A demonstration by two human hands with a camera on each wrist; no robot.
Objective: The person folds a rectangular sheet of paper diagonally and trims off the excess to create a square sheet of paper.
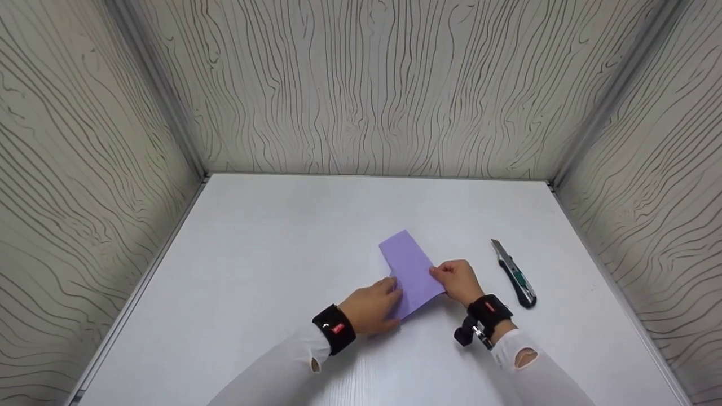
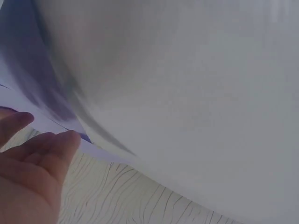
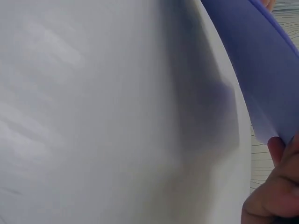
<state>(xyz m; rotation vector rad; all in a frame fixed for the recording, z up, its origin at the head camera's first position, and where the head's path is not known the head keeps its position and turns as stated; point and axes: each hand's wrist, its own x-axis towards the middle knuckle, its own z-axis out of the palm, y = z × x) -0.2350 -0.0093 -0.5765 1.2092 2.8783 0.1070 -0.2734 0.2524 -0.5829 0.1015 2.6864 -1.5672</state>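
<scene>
A piece of purple paper (image 1: 414, 265) with a notched left side lies slanted near the middle of the white table. My left hand (image 1: 369, 307) is at its lower left, fingertips resting on the left edge and thumb by the bottom corner. In the left wrist view the fingers of that hand (image 2: 35, 163) reach out fairly straight beside the paper. At the right edge, my right hand (image 1: 458, 280) pinches the paper between thumb and index finger. The right wrist view shows the near side of the paper (image 3: 264, 70) raised above the table, casting a shadow.
A utility knife (image 1: 514, 275) with a black and green handle lies right of my right hand, blade end pointing away. Wood-grain panels (image 1: 361, 90) enclose the white table (image 1: 271, 237) at the back and both sides.
</scene>
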